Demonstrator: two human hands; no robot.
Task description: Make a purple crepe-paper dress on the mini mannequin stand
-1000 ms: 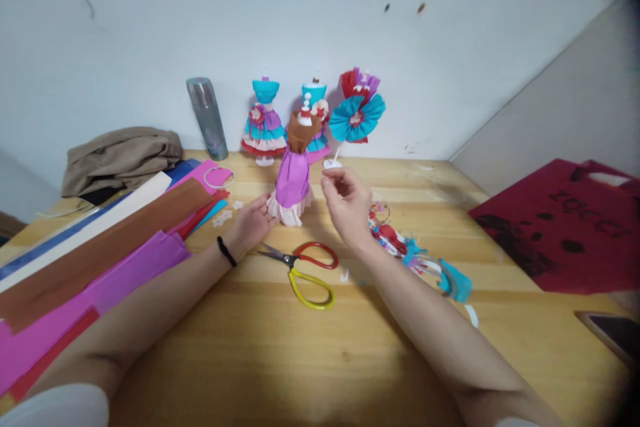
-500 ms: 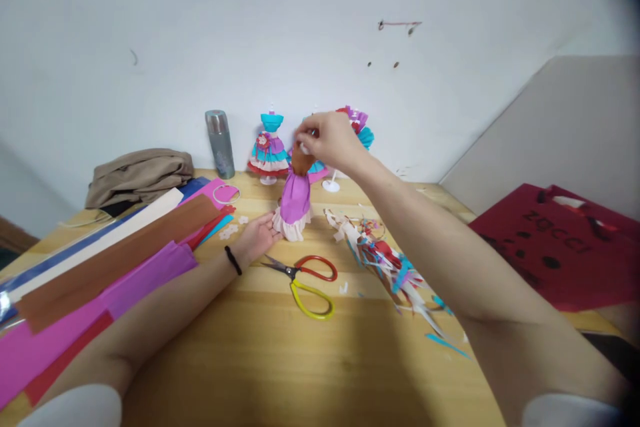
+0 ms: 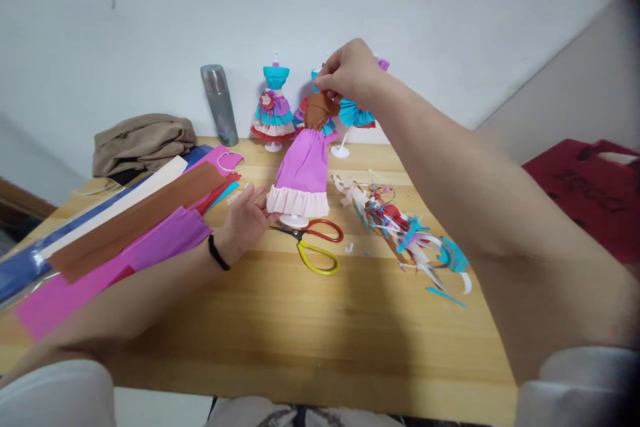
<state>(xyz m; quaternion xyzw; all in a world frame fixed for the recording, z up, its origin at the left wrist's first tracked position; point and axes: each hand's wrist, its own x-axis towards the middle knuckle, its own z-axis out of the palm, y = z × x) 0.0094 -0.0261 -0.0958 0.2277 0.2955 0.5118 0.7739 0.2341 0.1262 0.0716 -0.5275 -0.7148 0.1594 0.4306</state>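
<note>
Purple-and-brown dress (image 3: 302,160) on a small white stand (image 3: 294,221) leans with its top to the right, just beyond the scissors (image 3: 299,235); whether the base touches the table (image 3: 250,327) I cannot tell. Above and beyond the scissors, the right hand (image 3: 347,73) arches over at the end of a raised arm (image 3: 450,160), thumb and fingers pinching the dress stand's top. Left of the scissors, the left hand (image 3: 249,220) lies palm up, fingers loosely spread and gripping nothing, the tips at the pale frilled hem (image 3: 300,201). Well right of the scissors, a red bag (image 3: 600,200) bears dark, blurred letters that look like "zqcci", the last one uncertain.
</note>
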